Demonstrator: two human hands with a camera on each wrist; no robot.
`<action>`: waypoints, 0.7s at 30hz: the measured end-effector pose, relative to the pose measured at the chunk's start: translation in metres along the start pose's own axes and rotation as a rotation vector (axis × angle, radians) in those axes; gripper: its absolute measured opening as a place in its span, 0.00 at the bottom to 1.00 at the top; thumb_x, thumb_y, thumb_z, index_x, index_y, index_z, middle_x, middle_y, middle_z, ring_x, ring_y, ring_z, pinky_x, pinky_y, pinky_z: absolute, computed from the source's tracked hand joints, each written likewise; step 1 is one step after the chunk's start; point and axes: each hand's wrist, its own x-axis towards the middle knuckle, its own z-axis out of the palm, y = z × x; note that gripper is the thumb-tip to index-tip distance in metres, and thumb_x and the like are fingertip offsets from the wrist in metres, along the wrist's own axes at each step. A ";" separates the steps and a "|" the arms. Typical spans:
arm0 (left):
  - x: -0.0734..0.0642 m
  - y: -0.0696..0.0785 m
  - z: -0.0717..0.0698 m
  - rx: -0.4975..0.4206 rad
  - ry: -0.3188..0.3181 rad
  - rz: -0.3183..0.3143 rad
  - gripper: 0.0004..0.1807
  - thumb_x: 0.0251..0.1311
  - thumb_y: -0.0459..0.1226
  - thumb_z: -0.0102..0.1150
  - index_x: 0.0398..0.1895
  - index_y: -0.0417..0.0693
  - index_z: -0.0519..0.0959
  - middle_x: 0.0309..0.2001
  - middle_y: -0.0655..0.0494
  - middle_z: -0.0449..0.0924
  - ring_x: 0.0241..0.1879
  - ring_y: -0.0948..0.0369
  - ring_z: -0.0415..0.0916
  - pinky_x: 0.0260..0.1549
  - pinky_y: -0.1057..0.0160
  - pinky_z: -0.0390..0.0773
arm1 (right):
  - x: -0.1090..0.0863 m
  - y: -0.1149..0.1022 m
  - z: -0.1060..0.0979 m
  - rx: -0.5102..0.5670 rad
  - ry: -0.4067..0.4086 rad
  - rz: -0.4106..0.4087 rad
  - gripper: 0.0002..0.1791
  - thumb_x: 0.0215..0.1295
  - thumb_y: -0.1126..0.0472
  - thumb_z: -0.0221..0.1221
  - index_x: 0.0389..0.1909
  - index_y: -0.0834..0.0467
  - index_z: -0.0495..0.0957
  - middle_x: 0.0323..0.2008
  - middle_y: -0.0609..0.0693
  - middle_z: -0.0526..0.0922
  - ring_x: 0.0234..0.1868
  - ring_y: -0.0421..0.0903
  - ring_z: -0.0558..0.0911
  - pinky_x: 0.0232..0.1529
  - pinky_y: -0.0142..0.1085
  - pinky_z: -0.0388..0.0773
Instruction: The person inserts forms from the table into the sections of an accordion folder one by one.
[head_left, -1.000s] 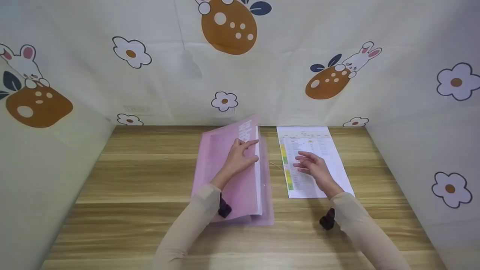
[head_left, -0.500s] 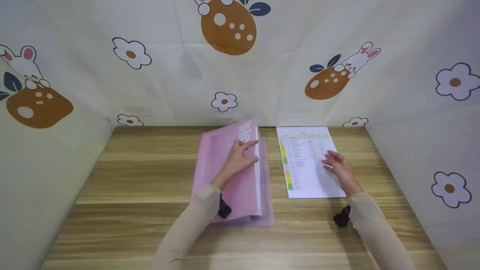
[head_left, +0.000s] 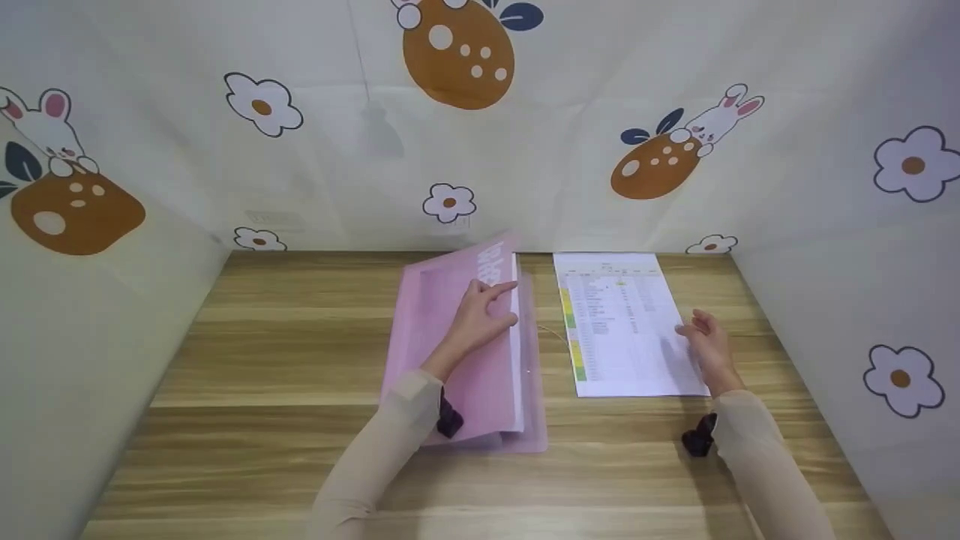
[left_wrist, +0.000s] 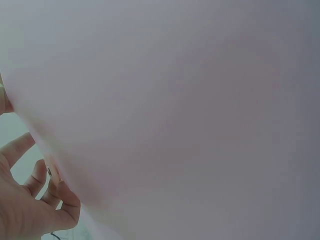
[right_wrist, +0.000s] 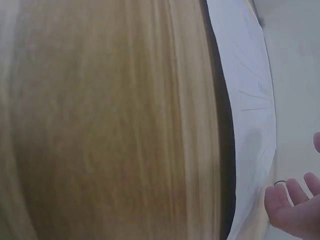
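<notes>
In the head view, a pink translucent folder with white lettering stands partly spread, its cover tilted up over white sheets. My left hand holds that cover near its right edge, thumb and forefinger reaching to the edge. The pink cover fills most of the left wrist view, with bent fingers at its margin. My right hand is at the right edge of a printed table sheet with yellow and green marks; its fingers are loosely bent and hold nothing. Whether it touches the paper is unclear.
Both items lie on a wood-grain table, the sheet right of the folder. A thin cord loop shows between them. Patterned cloth walls enclose the back and sides. A black wrist camera hangs below the right wrist.
My right hand has moved rightward from over the printed sheet to its right edge, uncovering the printed columns. The left hand and the folder have stayed in place.
</notes>
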 end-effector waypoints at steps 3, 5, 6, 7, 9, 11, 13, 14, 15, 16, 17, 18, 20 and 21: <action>0.000 0.001 0.000 0.005 0.000 0.003 0.29 0.39 0.36 0.57 0.53 0.50 0.74 0.32 0.54 0.58 0.31 0.59 0.58 0.31 0.63 0.61 | -0.001 0.000 -0.003 -0.088 0.008 0.040 0.37 0.57 0.63 0.53 0.64 0.68 0.47 0.62 0.65 0.51 0.60 0.56 0.56 0.56 0.43 0.54; 0.000 0.000 0.000 0.003 0.002 0.003 0.29 0.39 0.36 0.57 0.53 0.50 0.74 0.32 0.54 0.58 0.31 0.59 0.58 0.31 0.63 0.61 | -0.001 0.001 -0.004 -0.134 -0.003 0.063 0.40 0.57 0.61 0.55 0.65 0.67 0.45 0.63 0.65 0.50 0.60 0.57 0.56 0.56 0.44 0.54; 0.000 0.000 0.000 0.003 0.003 0.003 0.29 0.39 0.36 0.57 0.53 0.50 0.74 0.32 0.54 0.58 0.31 0.59 0.58 0.31 0.63 0.61 | 0.000 0.001 -0.005 -0.153 -0.009 0.068 0.41 0.57 0.61 0.56 0.65 0.67 0.44 0.63 0.65 0.48 0.61 0.57 0.55 0.57 0.44 0.54; 0.000 0.000 0.000 0.004 0.003 0.003 0.29 0.39 0.36 0.58 0.53 0.50 0.74 0.32 0.54 0.58 0.31 0.59 0.58 0.31 0.63 0.61 | 0.001 0.002 -0.005 -0.171 -0.015 0.070 0.42 0.56 0.60 0.57 0.65 0.67 0.43 0.64 0.65 0.48 0.61 0.58 0.54 0.57 0.44 0.53; 0.000 0.000 0.000 0.004 0.004 0.002 0.29 0.39 0.36 0.58 0.53 0.50 0.74 0.32 0.54 0.58 0.31 0.59 0.58 0.31 0.63 0.61 | 0.001 0.002 -0.005 -0.201 -0.031 0.064 0.43 0.55 0.61 0.58 0.65 0.68 0.43 0.64 0.66 0.46 0.62 0.59 0.52 0.57 0.45 0.51; 0.000 0.000 0.001 0.002 0.002 0.002 0.29 0.40 0.36 0.58 0.53 0.50 0.74 0.32 0.54 0.58 0.31 0.59 0.57 0.31 0.63 0.61 | 0.002 0.003 -0.005 -0.244 -0.043 0.057 0.44 0.54 0.63 0.58 0.65 0.69 0.42 0.64 0.67 0.44 0.62 0.60 0.50 0.58 0.46 0.50; 0.000 0.000 0.001 0.000 0.002 0.003 0.29 0.40 0.36 0.58 0.53 0.50 0.74 0.32 0.54 0.58 0.31 0.59 0.57 0.31 0.63 0.61 | 0.001 0.002 -0.004 -0.315 -0.048 0.046 0.45 0.53 0.63 0.59 0.64 0.70 0.42 0.63 0.69 0.45 0.61 0.62 0.50 0.58 0.47 0.49; 0.000 0.000 0.001 -0.001 0.001 0.003 0.29 0.40 0.36 0.58 0.53 0.50 0.74 0.32 0.54 0.57 0.31 0.59 0.57 0.31 0.63 0.61 | 0.001 0.002 -0.004 -0.361 -0.046 0.038 0.45 0.52 0.63 0.59 0.64 0.70 0.42 0.62 0.70 0.46 0.61 0.63 0.51 0.57 0.47 0.49; 0.000 0.000 0.001 -0.002 0.001 0.003 0.29 0.40 0.36 0.58 0.53 0.50 0.74 0.32 0.54 0.57 0.31 0.59 0.57 0.31 0.63 0.61 | 0.001 0.002 -0.004 -0.410 -0.039 0.034 0.45 0.52 0.62 0.60 0.64 0.70 0.43 0.61 0.71 0.48 0.60 0.64 0.51 0.57 0.48 0.49; 0.000 0.000 0.001 -0.002 0.000 0.003 0.29 0.40 0.36 0.58 0.53 0.50 0.74 0.32 0.54 0.57 0.31 0.60 0.57 0.31 0.63 0.61 | 0.001 0.002 -0.003 -0.460 -0.034 0.026 0.45 0.51 0.61 0.60 0.64 0.70 0.44 0.60 0.72 0.49 0.60 0.65 0.52 0.57 0.49 0.49; 0.000 0.000 0.001 0.000 0.001 0.003 0.29 0.40 0.37 0.58 0.53 0.50 0.74 0.32 0.55 0.57 0.31 0.60 0.57 0.31 0.63 0.60 | 0.001 0.002 -0.003 -0.513 -0.026 0.015 0.46 0.50 0.60 0.61 0.64 0.71 0.45 0.59 0.72 0.51 0.59 0.66 0.52 0.56 0.50 0.48; 0.000 0.000 0.001 0.001 0.002 0.004 0.29 0.40 0.36 0.58 0.53 0.50 0.74 0.32 0.54 0.57 0.31 0.60 0.57 0.31 0.63 0.60 | 0.001 0.001 -0.002 -0.553 -0.020 0.006 0.46 0.49 0.59 0.61 0.63 0.71 0.45 0.58 0.73 0.51 0.58 0.67 0.52 0.56 0.51 0.47; 0.000 0.000 0.001 0.006 0.005 0.009 0.29 0.40 0.36 0.58 0.53 0.50 0.74 0.31 0.54 0.57 0.31 0.60 0.57 0.30 0.64 0.60 | 0.000 0.002 -0.001 -0.613 -0.011 -0.012 0.47 0.48 0.58 0.62 0.63 0.70 0.46 0.58 0.73 0.52 0.57 0.68 0.52 0.55 0.53 0.46; 0.000 0.000 0.001 0.009 0.006 0.011 0.28 0.40 0.36 0.59 0.53 0.50 0.74 0.31 0.54 0.57 0.30 0.60 0.57 0.30 0.64 0.60 | 0.000 0.002 0.000 -0.633 -0.010 -0.019 0.47 0.47 0.58 0.62 0.63 0.70 0.46 0.58 0.74 0.51 0.57 0.69 0.51 0.55 0.54 0.45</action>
